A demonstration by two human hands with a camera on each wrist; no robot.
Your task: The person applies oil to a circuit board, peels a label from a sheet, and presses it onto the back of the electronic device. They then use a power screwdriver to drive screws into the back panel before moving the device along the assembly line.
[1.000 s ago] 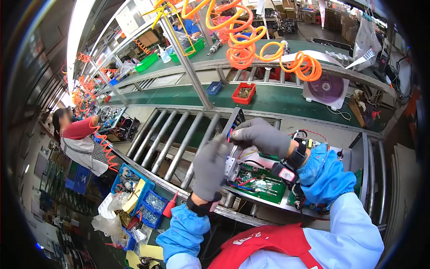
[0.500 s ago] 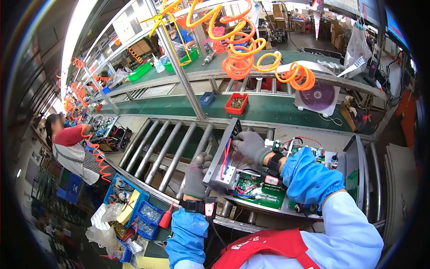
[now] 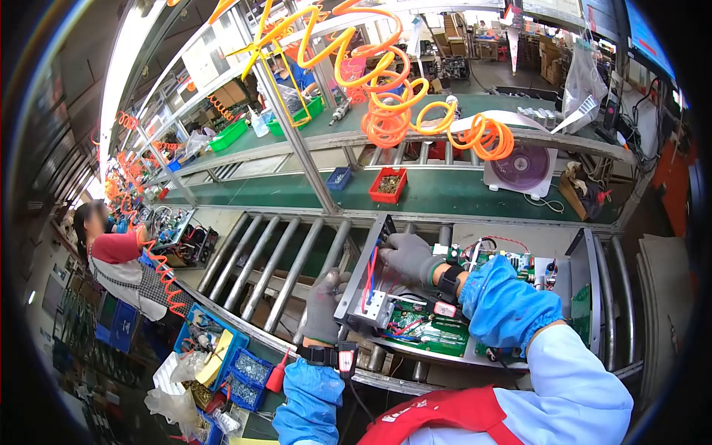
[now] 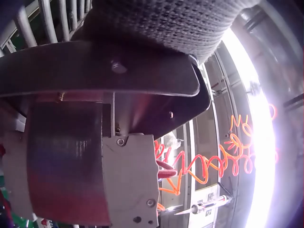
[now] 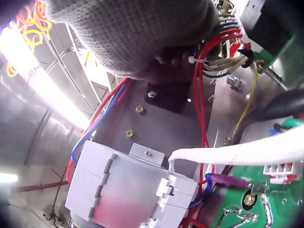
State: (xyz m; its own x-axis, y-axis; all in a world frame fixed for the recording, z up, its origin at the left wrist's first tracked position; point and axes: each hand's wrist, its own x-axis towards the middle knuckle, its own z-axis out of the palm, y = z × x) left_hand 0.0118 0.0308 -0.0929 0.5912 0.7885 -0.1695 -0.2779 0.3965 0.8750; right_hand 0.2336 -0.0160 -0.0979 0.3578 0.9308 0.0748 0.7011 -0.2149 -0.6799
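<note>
My gloved left hand [image 3: 322, 308] is at the outer side of a grey metal end panel [image 3: 362, 278] in the head view. The left wrist view shows its grey glove [image 4: 161, 23] right at the panel's bent flange [image 4: 109, 69]. Inside the chassis, my gloved right hand [image 3: 409, 257] reaches to the panel's far upper part, its fingertips hidden. In the right wrist view that glove [image 5: 137, 35] is close to a small black plate [image 5: 168, 97] and a bundle of red wires [image 5: 202, 80]. Below sits a light grey breaker block [image 5: 133, 190]. I cannot tell what the fingers hold.
Green circuit boards [image 3: 437, 337] fill the chassis, which lies on a roller conveyor [image 3: 278, 259]. Blue bins of screws [image 3: 248, 371] and a red squeeze bottle [image 3: 277, 374] stand front left. Coiled orange hoses [image 3: 386, 111] hang ahead. Another person [image 3: 115, 256] works at left.
Both hands were together above the panel a second ago, near red and blue wires. They separated: the left went down outside the panel, the right inside. Over the last half second they barely moved.
</note>
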